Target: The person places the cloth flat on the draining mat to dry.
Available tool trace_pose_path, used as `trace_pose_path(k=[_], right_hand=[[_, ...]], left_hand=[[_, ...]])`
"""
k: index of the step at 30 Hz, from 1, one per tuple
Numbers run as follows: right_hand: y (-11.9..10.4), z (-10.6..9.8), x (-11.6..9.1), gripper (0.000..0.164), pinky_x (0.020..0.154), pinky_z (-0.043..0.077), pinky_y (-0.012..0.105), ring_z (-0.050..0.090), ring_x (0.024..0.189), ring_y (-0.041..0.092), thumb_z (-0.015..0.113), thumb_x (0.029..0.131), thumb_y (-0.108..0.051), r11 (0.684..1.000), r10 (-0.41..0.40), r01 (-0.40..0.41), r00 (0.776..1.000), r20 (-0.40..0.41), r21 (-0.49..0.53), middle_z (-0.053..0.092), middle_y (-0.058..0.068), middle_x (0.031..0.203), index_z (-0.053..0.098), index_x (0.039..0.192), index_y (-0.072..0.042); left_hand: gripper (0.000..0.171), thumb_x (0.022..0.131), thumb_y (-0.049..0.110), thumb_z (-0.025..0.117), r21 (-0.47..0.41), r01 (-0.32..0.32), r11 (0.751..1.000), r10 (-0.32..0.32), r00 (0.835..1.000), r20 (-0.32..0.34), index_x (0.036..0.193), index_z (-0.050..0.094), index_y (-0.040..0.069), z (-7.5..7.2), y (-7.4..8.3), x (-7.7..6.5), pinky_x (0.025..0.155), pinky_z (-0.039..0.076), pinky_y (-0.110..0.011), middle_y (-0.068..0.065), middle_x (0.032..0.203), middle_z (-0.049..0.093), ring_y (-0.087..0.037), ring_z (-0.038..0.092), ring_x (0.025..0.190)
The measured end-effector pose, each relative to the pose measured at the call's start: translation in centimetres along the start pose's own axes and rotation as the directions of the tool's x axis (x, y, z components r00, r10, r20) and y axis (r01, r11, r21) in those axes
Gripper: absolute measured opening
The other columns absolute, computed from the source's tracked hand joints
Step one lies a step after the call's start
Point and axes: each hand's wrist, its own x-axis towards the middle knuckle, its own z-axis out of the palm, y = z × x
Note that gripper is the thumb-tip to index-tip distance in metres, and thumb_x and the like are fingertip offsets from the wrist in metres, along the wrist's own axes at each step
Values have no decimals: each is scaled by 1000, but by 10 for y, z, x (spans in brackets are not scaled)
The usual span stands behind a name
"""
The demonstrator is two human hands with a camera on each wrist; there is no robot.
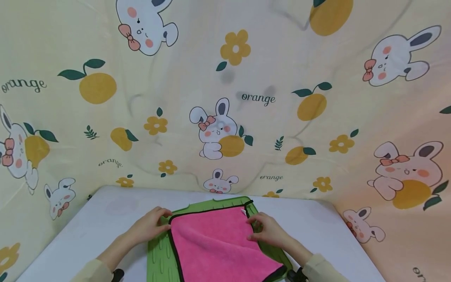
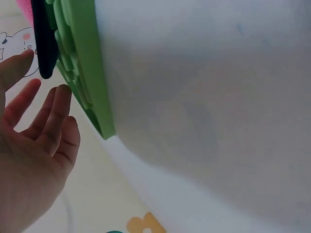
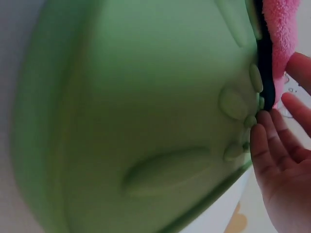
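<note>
A pink cloth with a black border [image 1: 215,239] lies spread over a green board with raised oval ridges [image 1: 158,254]. Its far right corner carries a small white tag [image 1: 244,212]. My left hand [image 1: 151,224] is at the cloth's far left corner, thumb and fingers apart beside the black edging. Across from it, my right hand [image 1: 267,230] is at the cloth's right edge, with fingers loosely bent and thumb spread from them. The right wrist view has those fingertips close to the black edging [image 3: 265,73] and the board's bumps.
Under the board is a white table [image 1: 317,227]. Behind it hangs a cream curtain [image 1: 197,70] printed with rabbits and oranges, which continues along both sides. Dark bands [image 1: 118,275] sit at the wrists below beige sleeves.
</note>
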Motion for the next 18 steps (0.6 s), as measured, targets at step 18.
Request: trace_pose_path(k=[18], right_hand=[[-3,0,6,39,64,46,25,57,76,12,79,77,-20,1000,9,-7,997,80,-14,61,2,89,66,112,-8]], left_hand=[[23,85,14,69,4,-142,990,141,987,72,108,67,16,13,-5,0,87,48,-45,2,104,63,-22,58,100]])
